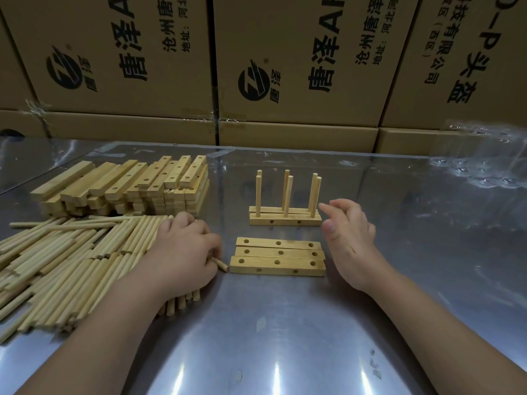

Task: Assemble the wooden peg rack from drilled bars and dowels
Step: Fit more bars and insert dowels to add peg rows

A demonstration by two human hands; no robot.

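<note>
The left hand (185, 249) is resting on the pile of dowels (57, 266) and gripping one dowel (222, 264), whose end is poking toward three drilled bars (278, 256) lying flat side by side on the desk (285, 337). The right hand (349, 238) is hovering beside them, fingers loosely apart, holding nothing. Just behind, the half-built rack (285, 222) is standing with six upright pegs.

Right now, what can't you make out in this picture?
Head view only:
- Dowel count in the left hand: fingers cover all but one tip.
- Dowel pile: cut by the left edge, partly under the forearm.
- Rack: back pegs' bases hidden behind the front bar.
- Bar stack: lower layers covered by the top ones.
</note>
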